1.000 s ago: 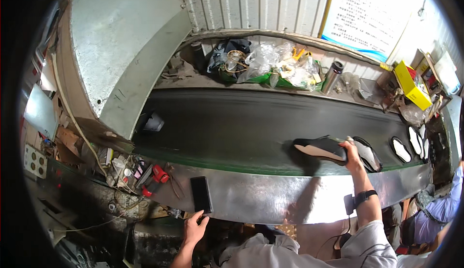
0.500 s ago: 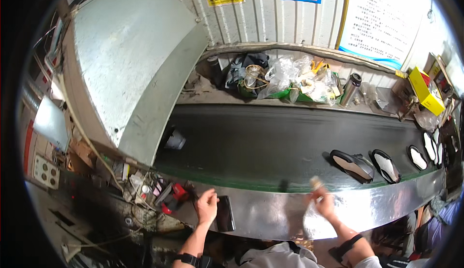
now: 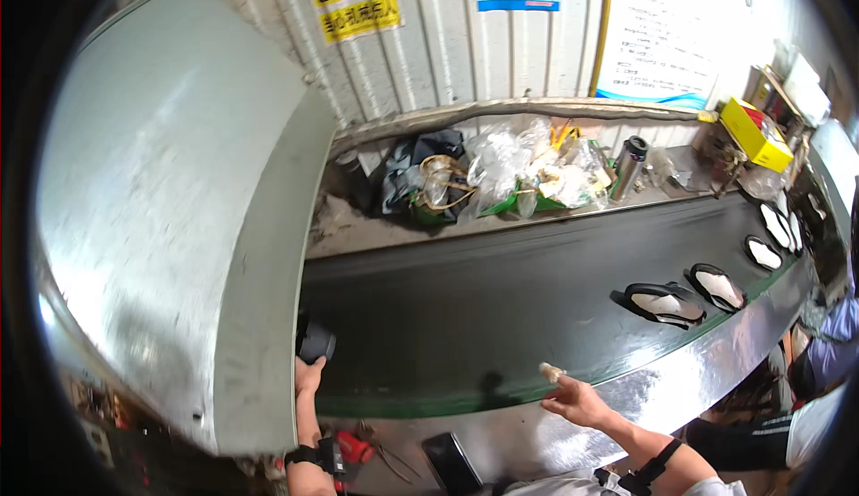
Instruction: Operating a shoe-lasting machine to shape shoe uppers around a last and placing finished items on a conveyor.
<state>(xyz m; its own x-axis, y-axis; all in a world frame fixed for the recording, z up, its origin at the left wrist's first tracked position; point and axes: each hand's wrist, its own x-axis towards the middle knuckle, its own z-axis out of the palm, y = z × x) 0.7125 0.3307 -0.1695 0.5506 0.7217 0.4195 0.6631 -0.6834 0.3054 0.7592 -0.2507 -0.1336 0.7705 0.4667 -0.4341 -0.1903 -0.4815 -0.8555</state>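
Fingers (image 3: 315, 366) of the left hand (image 3: 307, 378) touch the near side of a dark grey object (image 3: 317, 344), its kind unclear, which lies just beyond that hand on the black belt (image 3: 483, 308); whether they close on it cannot be told. The metal hood (image 3: 259, 272) stands immediately left of the hand. The right hand (image 3: 574, 401), well to the right, is loosely open, fingers part bent, a pale covering (image 3: 551, 372) on one fingertip. Beyond it and rightward lie a nearer shoe (image 3: 667, 306) and a second shoe (image 3: 716, 287), both pale-soled and apart from it. A phone (image 3: 452, 463) rests between the hands, closer to the person.
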